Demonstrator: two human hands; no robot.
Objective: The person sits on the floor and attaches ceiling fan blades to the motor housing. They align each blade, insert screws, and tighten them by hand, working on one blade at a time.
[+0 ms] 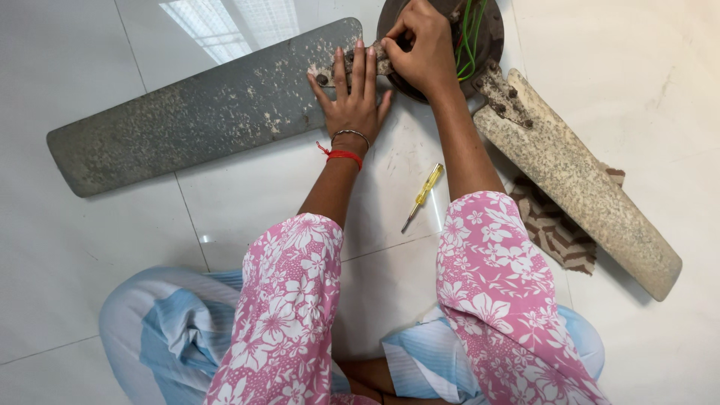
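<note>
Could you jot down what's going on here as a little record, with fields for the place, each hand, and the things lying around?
Place: white tiled floor, person sitting on it
Left hand: flat, pressing the inner end of the grey fan blade
Right hand: fingers curled at the blade's metal bracket, by the fan motor hub
Wiring: green wires come out of the hub
Second blade: beige, dirty, points lower right
Tool: yellow-handled screwdriver lies untouched between the forearms
Cloth: brown patterned, under the beige blade

A screwdriver (423,196) lies on the floor (90,285) between two fan blades (202,112), before the motor hub (491,37).
</note>
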